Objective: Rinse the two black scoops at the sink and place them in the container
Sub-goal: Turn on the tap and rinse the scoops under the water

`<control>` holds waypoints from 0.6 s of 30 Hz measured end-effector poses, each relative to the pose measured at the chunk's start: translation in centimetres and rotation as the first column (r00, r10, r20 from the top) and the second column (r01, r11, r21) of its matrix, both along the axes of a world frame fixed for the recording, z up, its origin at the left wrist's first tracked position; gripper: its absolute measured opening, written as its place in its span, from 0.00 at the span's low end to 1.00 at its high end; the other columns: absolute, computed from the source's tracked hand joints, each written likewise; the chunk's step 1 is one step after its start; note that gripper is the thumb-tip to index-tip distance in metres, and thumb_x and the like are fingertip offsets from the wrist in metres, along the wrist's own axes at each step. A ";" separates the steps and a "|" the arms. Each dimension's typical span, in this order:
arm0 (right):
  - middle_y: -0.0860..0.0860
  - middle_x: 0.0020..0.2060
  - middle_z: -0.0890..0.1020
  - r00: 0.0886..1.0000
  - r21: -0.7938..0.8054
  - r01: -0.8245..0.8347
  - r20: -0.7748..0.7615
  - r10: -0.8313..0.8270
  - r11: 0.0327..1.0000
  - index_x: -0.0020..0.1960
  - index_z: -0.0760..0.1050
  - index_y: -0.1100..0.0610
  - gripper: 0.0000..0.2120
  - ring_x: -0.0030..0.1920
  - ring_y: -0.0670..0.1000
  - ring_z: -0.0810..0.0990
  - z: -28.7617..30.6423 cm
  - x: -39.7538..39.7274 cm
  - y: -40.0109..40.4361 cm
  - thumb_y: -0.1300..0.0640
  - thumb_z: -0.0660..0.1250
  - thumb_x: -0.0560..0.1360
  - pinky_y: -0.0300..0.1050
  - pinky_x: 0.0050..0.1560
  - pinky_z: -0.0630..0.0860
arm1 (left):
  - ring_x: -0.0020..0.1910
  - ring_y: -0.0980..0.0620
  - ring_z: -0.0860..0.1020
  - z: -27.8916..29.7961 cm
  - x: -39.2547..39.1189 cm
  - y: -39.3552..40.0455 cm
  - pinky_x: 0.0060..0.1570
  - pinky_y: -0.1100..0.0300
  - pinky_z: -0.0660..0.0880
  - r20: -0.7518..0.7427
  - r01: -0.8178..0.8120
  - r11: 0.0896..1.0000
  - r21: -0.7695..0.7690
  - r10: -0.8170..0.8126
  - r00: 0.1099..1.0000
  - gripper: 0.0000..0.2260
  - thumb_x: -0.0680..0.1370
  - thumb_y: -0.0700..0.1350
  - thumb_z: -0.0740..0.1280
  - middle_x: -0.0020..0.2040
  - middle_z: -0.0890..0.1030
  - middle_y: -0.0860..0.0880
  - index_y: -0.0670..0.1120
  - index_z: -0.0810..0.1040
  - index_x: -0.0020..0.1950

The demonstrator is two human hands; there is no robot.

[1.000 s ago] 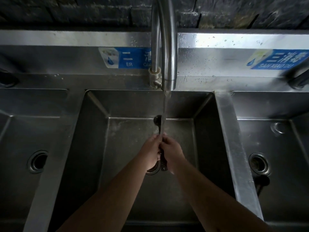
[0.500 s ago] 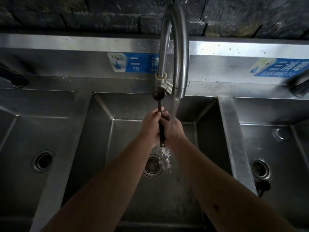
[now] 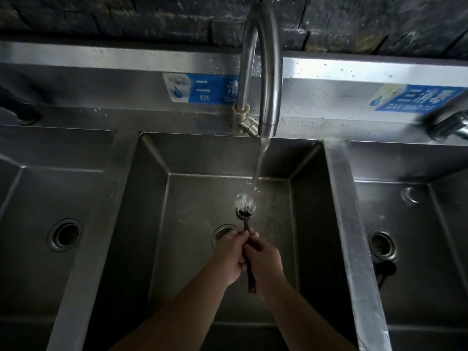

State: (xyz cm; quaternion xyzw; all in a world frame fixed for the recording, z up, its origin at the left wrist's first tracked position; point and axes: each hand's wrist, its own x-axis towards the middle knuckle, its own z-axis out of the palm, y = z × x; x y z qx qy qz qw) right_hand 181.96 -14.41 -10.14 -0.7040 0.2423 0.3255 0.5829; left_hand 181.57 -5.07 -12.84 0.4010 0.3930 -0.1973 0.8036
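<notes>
Black scoop (image 3: 245, 216) sits under the tap's (image 3: 268, 79) water over the middle sink (image 3: 307, 211). My left hand (image 3: 231, 254) and right hand (image 3: 264, 259) both squeeze tight around its handle.

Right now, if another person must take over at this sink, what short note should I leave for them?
Left hand and right hand: both closed on the handle of one black scoop, held over the middle basin.
Faucet is running; the stream lands in the scoop's bowl.
A dark object lies by the drain of the right basin; it may be the second scoop, I cannot tell.
Container: not in view.
Done: first rinse under way.
Left: finish rinsing, rinse the other scoop, put both in the container.
</notes>
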 end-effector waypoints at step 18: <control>0.57 0.33 0.78 0.983 0.323 0.181 -0.101 -0.156 0.929 0.54 0.79 0.61 0.13 0.28 0.50 0.73 4.2 5.1 2.3 0.61 0.55 0.83 0.43 0.28 0.69 | 0.21 0.55 0.70 4.2 5.5 2.5 0.17 0.65 0.61 0.190 0.059 0.987 0.150 -0.088 0.978 0.09 0.81 0.42 0.61 0.36 0.79 0.47 0.46 0.81 0.48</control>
